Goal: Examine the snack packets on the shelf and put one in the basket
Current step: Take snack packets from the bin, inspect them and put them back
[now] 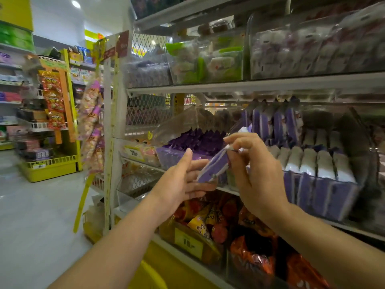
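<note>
A purple and white snack packet (214,166) is held tilted in front of the middle shelf. My right hand (255,174) pinches its upper end between thumb and fingers. My left hand (184,180) is open, its straight fingers touching the packet's lower end from the left. Behind the hands, clear bins hold more purple packets (195,140) and purple and white packs (320,170). A yellow curved edge, perhaps the basket (153,274), shows at the bottom between my forearms.
The shelf unit (229,85) fills the right side, with clear tubs of sweets above and orange and red snack bags (245,236) below. Hanging candy strips (92,126) flank its left post. A yellow rack (52,163) stands across the open aisle floor on the left.
</note>
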{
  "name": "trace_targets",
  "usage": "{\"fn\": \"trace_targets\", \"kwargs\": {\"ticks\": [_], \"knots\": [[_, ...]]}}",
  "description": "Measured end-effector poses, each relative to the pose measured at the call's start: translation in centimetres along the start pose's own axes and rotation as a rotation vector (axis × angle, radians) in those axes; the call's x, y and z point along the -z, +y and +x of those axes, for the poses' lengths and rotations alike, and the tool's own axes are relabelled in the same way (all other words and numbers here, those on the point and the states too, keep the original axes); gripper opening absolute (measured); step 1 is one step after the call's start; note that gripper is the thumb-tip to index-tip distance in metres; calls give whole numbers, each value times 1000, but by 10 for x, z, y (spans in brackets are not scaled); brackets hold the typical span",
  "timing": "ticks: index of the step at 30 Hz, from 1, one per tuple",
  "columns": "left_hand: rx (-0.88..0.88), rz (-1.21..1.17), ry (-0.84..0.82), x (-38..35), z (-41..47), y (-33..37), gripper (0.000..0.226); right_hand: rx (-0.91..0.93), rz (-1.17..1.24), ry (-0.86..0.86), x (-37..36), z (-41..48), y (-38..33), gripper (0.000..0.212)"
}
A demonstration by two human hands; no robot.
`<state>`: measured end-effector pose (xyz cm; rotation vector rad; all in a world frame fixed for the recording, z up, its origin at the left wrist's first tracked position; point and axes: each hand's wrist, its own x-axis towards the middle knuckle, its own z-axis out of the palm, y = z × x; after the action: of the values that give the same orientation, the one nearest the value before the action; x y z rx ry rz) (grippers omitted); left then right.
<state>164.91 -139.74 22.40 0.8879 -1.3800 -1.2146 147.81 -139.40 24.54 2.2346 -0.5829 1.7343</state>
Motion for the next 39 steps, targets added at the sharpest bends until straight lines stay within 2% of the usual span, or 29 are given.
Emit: {"fn": "trace_targets", "kwargs": {"ticks": [2,4,6,9,11,13,18,20,22,25,30,35,39], "knots": [[30,-50,-45,6,-14,-4,60,57,26,-2,-11,-17,-7,2],[37,-94,-51,11,-28,-11,47,85,93,-27,-24,-31,-15,6],[18,-155,1,18,-40,-20,38,92,172,-88,-38,-45,-21,8],[-31,-209,134,39,-58,-41,44,-20,284,-215,-57,-68,-27,11],[-31,-149,263,53,-70,-58,38,-176,410,-280,-69,-86,-30,15],[-7,-79,357,66,-81,-76,42,-414,576,-303,-82,-100,-33,18],[13,138,313,79,-100,-121,52,-1069,898,-292,-118,-121,-26,31],[32,149,307,80,-99,-133,51,-1222,1029,-278,-128,-126,-22,36],[60,178,305,81,-96,-143,55,-1298,1104,-265,-134,-132,-17,41],[99,233,322,83,-91,-152,54,-1337,1138,-316,-141,-142,-6,38],[137,68,459,85,-83,-155,15,-1314,1107,-375,-148,-157,4,23],[203,-113,557,85,-80,-160,19,-1270,1032,-498,-146,-168,7,37],[213,-211,523,87,-81,-162,13,-1262,1048,-502,-141,-169,5,32]]}}
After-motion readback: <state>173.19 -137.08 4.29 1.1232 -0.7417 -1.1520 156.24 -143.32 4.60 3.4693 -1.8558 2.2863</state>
